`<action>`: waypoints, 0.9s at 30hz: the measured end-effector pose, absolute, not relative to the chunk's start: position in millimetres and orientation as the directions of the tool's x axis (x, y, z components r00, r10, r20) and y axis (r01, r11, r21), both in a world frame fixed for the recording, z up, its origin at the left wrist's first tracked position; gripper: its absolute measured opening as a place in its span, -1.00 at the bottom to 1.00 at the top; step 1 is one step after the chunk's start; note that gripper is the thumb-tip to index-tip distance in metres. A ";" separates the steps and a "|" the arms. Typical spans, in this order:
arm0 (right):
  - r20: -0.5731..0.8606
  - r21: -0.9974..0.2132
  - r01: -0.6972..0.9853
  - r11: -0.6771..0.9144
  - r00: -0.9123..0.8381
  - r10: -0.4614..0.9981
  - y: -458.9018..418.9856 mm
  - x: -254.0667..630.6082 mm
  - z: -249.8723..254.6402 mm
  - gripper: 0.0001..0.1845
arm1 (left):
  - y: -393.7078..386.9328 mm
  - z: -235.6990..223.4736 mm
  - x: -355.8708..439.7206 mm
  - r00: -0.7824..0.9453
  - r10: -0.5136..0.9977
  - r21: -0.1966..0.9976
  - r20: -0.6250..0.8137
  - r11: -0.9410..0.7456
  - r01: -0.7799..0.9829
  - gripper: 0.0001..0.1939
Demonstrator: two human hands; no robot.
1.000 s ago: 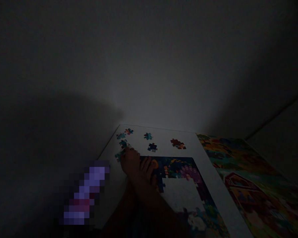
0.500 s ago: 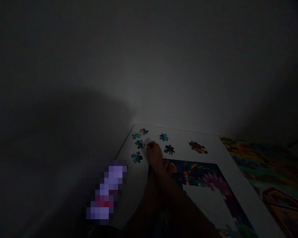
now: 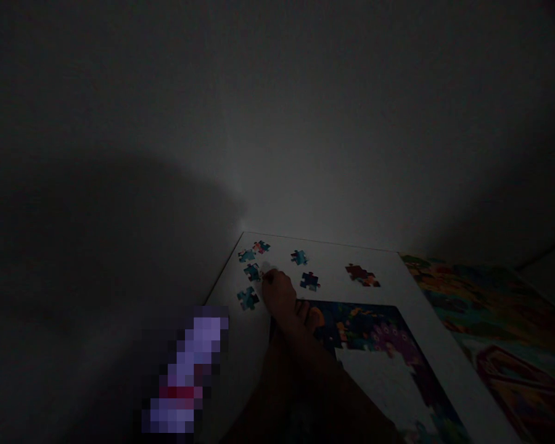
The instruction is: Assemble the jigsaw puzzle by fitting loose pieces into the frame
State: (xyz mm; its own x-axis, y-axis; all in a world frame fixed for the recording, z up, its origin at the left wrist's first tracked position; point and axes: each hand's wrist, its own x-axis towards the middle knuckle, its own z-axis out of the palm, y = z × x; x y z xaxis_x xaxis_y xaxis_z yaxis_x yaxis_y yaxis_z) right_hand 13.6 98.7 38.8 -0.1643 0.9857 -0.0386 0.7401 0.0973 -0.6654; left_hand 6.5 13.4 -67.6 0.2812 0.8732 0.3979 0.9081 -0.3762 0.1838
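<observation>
My right hand [image 3: 278, 295] reaches up and left across my left arm, its fingers pinched together. The fingertips are right beside a teal jigsaw piece [image 3: 251, 272]; whether they grip anything is too dark to tell. Under the right wrist, my left hand [image 3: 309, 313] lies with its fingers stretched out on the upper left part of the partly filled jigsaw puzzle [image 3: 358, 317]. Near the right hand are another teal piece [image 3: 247, 298], a light teal piece [image 3: 246, 255] and a pink and teal piece [image 3: 261, 247].
A teal piece [image 3: 299, 257] and a dark blue piece [image 3: 309, 281] lie above the puzzle, with joined brown-orange pieces [image 3: 362, 275] farther right. A colourful picture sheet [image 3: 494, 320] covers the right side. The white table [image 3: 328, 246] meets a wall. A blurred purple patch is at lower left.
The view has shifted slightly, so everything sits a little farther left. My right hand has drawn slightly nearer the teal piece. My left hand stays on the puzzle.
</observation>
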 end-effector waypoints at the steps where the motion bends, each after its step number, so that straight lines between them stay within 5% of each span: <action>1: -0.034 -0.659 0.745 0.107 -0.172 0.985 98.3 13.0 38.7 -0.70 | 12.8 -68.5 6.7 0.278 0.867 0.176 0.413 -0.376 0.910 -0.40; 19: 0.019 -0.599 0.778 0.188 -0.221 0.975 95.7 9.3 32.1 -0.68 | 20.3 -74.8 2.9 0.307 0.829 0.147 0.467 -0.415 0.898 -0.43; 25: 0.123 -0.512 0.650 0.562 -0.593 0.796 93.3 45.5 35.6 -0.62 | 11.7 -44.2 15.0 0.233 0.896 0.218 0.379 -0.331 0.918 -0.51; 27: 0.191 -0.516 0.668 0.536 -0.521 0.832 109.6 84.8 36.5 -0.58 | 7.0 -29.1 18.4 0.232 0.905 0.245 0.356 -0.330 0.912 -0.51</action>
State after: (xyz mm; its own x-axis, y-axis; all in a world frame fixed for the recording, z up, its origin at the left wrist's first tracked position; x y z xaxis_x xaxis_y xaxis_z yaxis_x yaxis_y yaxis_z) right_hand 84.8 109.6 36.5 -0.5205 0.8323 0.1906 0.6683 0.5361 -0.5158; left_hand 18.4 7.0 -29.1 0.2321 0.9054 0.3555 0.9118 -0.3297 0.2446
